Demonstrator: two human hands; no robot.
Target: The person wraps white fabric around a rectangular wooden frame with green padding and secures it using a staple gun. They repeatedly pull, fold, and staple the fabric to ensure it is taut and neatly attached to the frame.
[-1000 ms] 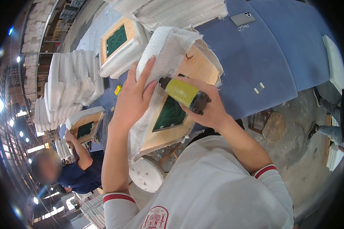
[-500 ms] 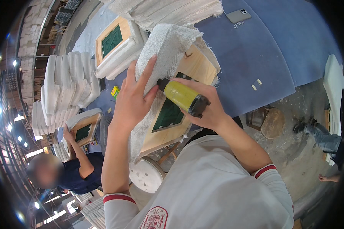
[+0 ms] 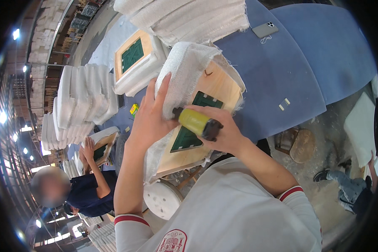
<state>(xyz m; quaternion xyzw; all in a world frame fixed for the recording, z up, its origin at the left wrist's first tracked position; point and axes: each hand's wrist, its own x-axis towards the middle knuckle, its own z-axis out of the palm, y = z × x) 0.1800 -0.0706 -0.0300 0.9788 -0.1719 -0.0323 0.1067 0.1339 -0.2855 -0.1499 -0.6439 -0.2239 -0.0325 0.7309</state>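
Observation:
A padded seat cushion (image 3: 224, 82) lies underside up before me, its wooden board and green webbed panel (image 3: 185, 140) showing. White fabric (image 3: 185, 59) wraps over its left edge. My left hand (image 3: 149, 122) grips that edge, fingers spread over the fabric and thumb beside the tool's black nose. In my right hand (image 3: 227, 130) is a yellow-green staple gun with black ends (image 3: 192, 121), closed in my fingers. Its nose points left at the fabric's inner border, near my left thumb; the exact contact point is hidden.
Stacks of white cushions (image 3: 86, 94) stand on the left, with more fabric-covered ones (image 3: 193, 21) behind. A phone (image 3: 265, 30) lies on the blue table (image 3: 277, 75). A co-worker (image 3: 94, 187) handles a cushion at left. A round stool (image 3: 302, 145) stands on the right.
The staple gun and both hands have moved slightly toward me along the cushion's edge. The whole view has shifted a little. At the right, another person's hand is now raised to a white panel.

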